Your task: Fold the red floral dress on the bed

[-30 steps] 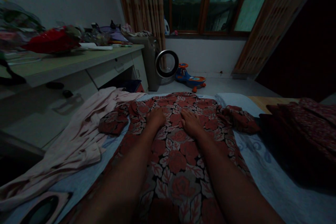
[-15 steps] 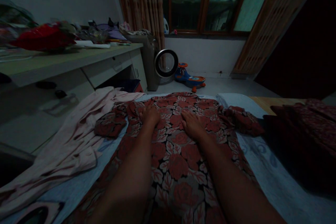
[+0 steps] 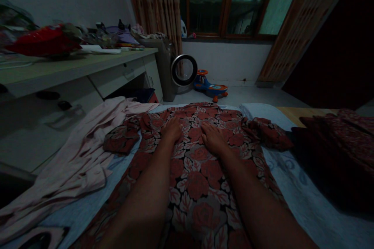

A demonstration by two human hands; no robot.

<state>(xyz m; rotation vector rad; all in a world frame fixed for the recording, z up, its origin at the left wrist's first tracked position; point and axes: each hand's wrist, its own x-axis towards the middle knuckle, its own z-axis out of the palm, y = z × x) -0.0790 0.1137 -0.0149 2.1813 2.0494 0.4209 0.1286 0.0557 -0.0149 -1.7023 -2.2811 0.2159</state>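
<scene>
A dress (image 3: 198, 179) with red roses and pale leaves on black lies spread out on a light blue bed cover (image 3: 289, 167), its sleeves bent out to both sides. My left hand (image 3: 173, 129) rests on the upper left part of the dress, fingers stretched forward. On the middle of its upper part my right hand (image 3: 214, 138) lies flat, fingers slightly apart. Neither hand grips the cloth. A pale pink garment (image 3: 78, 148) lies crumpled along the bed's left side.
Dark folded clothes (image 3: 336, 159) are piled at the right. A long desk (image 3: 117, 62) with drawers and clutter stands on the left. Beyond the bed are a washing machine with its round door (image 3: 184, 71) open and a blue and orange ride-on toy (image 3: 209, 86).
My left hand has slid slightly to the right over the dress. My right hand has stayed almost in place, and the dress lies as before.
</scene>
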